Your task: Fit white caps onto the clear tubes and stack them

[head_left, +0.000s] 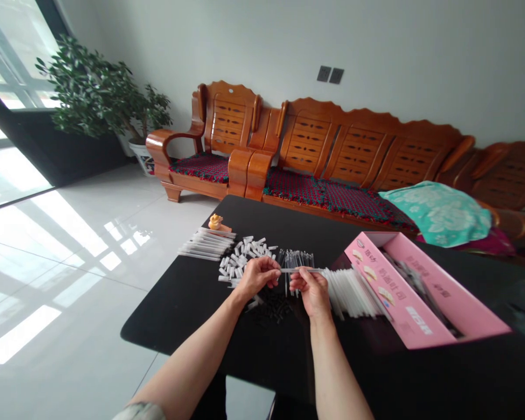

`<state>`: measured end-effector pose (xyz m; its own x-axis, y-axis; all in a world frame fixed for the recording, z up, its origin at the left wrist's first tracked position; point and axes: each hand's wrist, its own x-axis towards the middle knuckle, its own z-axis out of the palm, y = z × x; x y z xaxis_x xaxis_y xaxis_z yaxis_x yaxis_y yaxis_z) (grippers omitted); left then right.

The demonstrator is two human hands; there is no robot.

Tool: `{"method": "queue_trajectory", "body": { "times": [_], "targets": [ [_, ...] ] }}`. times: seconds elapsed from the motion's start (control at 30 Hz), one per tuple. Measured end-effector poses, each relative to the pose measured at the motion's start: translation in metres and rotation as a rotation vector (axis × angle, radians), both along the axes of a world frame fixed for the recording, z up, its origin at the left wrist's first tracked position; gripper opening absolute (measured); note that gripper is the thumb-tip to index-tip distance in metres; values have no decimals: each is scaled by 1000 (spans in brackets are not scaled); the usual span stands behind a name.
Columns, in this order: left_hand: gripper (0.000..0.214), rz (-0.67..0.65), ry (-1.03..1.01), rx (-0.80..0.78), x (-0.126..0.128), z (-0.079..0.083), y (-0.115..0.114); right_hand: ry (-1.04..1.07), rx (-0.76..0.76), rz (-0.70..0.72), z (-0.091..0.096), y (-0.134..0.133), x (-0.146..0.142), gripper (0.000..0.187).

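Between my hands a thin whitish pen barrel (290, 270) is held level. My left hand (257, 277) pinches its left end, and my right hand (314, 291) grips it farther right with thumb and fingers. Just behind the hands lie pen refills (301, 258) in a bunch. White pen caps (234, 265) are heaped beside my left hand. Small black plugs (276, 307) lie in a pile below it. A stack of translucent white barrels (352, 294) rests right of my right hand. Several pens (205, 244) lie side by side at the left.
Everything rests on a black table (179, 309). An open pink box (394, 297) with dark contents stands at the right. A small orange figurine (216, 221) sits by the table's far left edge. Behind are a wooden sofa (310, 140), a turquoise cloth (441, 213) and a potted plant (100, 93).
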<state>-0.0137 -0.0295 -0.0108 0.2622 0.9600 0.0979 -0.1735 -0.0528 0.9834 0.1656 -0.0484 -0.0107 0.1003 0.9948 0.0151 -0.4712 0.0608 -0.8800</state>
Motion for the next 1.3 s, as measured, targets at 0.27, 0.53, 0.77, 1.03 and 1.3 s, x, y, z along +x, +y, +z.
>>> {"method": "queue_trajectory", "body": {
  "times": [0.27, 0.53, 0.77, 1.03, 1.3],
  "targets": [
    [46, 71, 237, 98, -5, 5, -2, 6, -2, -3, 2, -1, -1, 23],
    [42, 80, 91, 85, -2, 6, -2, 3, 6, -6, 0, 1, 0, 23],
    [38, 89, 310, 178, -6, 5, -3, 7, 6, -4, 0, 1, -1, 22],
    [36, 102, 217, 177, -5, 9, -4, 5, 6, -11, -2, 1, 0, 23],
    [35, 90, 242, 187, -3, 1, 0, -2, 5, -3, -1, 1, 0, 24]
  ]
}}
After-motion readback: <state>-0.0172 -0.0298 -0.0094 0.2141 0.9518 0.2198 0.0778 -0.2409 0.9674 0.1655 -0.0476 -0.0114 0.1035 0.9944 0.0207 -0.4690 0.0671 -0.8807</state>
